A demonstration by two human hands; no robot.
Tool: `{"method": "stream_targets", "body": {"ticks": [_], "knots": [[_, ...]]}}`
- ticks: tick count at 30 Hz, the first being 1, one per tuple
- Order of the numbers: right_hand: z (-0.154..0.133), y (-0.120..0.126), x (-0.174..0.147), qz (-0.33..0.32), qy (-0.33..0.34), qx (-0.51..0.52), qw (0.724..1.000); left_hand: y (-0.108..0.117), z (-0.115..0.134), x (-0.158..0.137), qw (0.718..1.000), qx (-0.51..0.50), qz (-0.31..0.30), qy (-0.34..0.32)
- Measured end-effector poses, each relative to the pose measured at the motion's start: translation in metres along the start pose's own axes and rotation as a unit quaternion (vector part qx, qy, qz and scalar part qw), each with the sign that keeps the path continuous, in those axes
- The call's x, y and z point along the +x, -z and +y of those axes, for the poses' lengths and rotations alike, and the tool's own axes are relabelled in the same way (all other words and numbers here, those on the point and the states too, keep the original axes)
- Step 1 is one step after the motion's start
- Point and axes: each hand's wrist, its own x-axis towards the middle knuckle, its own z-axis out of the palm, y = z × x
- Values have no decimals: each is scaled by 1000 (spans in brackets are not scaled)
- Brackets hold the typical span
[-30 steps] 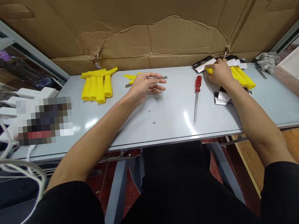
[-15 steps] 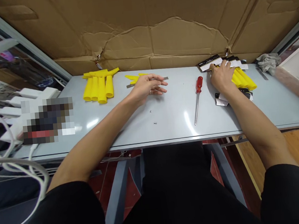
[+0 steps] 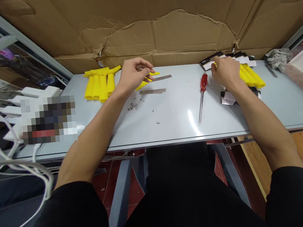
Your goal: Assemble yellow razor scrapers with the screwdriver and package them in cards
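Observation:
My left hand [image 3: 136, 73] hovers over small flat yellow pieces [image 3: 144, 84] at the back of the table, fingers bent and apart, with nothing visible in them. Close by lie thin metal strips [image 3: 152, 91] with holes. Several small screws [image 3: 133, 107] are gathered below that hand, and a few more lie nearer the edge. At the right, my right hand [image 3: 226, 72] is closed over the end of a pile of yellow tube-shaped handles [image 3: 251, 74]; its fingertips are mostly hidden. A screwdriver [image 3: 203, 84] with a red handle lies left of it.
Yellow hollow handles [image 3: 99, 86] are stacked at the back left. Black-and-white packaging cards [image 3: 210, 61] lie around the right pile. A grey cloth [image 3: 278, 59] sits at the far right. White cables and a power strip [image 3: 42, 94] occupy the left end. Cardboard [image 3: 181, 33] stands behind.
My left hand has moved left and back, uncovering the screws and metal strips. My right hand's fingers have drawn together on the yellow pile.

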Motion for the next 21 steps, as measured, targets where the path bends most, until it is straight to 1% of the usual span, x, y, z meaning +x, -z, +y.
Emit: {"method": "stream_targets", "body": {"ticks": [2, 4, 6, 8, 10, 13, 16, 19, 21], "knots": [[-7, 3, -3, -27, 12, 31, 999, 15, -6, 9, 999, 46, 2, -20], [-14, 2, -8, -63, 35, 70, 995, 29, -11, 15, 993, 115, -9, -37], [-20, -1, -14, -83, 49, 97, 991, 40, -17, 20, 973, 222, -21, -55], [-24, -4, -18, -87, 54, 104, 989, 45, -24, 22, 944, 325, -24, -56], [-25, -8, -20, -86, 59, 108, 989, 46, -31, 24, 929, 368, -29, -28], [-24, -15, -17, -63, 70, 125, 988, 41, -43, 27, 938, 343, -45, 9], [-22, -18, -15, -40, 80, 146, 985, 36, -52, 29, 949, 311, -47, 8], [-25, -17, -16, -46, 66, 133, 988, 33, -54, 29, 953, 298, -44, 15], [-28, -14, -18, -51, 57, 124, 989, 32, -52, 27, 966, 253, -45, 25]]}}
